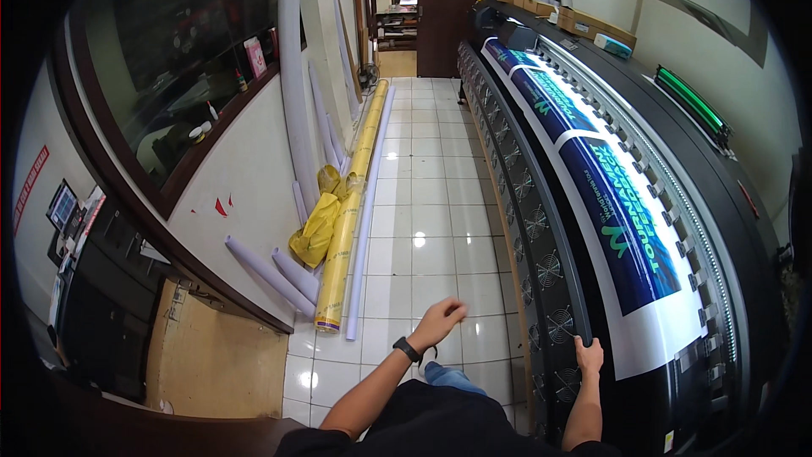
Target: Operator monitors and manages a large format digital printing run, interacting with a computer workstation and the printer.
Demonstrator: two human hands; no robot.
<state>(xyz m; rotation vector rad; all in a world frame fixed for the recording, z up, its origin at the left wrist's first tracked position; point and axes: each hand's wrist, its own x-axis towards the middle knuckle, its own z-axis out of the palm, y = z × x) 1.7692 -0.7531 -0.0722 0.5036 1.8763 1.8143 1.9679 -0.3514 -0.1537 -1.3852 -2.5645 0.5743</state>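
Along the front of the wide printer [584, 49], the right hand [589, 357] is resting on the dark rail [572, 305], its fingers hooking over the edge in what is looking like a closed hold. The printed sheet [622, 228] is lying just beyond the rail on the printer's front, its white end spreading near that hand but not touching it. The left hand [441, 324] is hanging over the tiled floor [406, 275], seemingly holding nothing; blur is hiding how far its fingers are opening. Working well here is probably depending on keeping knuckles off the inked face, not leaning hard on the rail, and watching that the sheet is lying flat, clear of the fans [560, 324]
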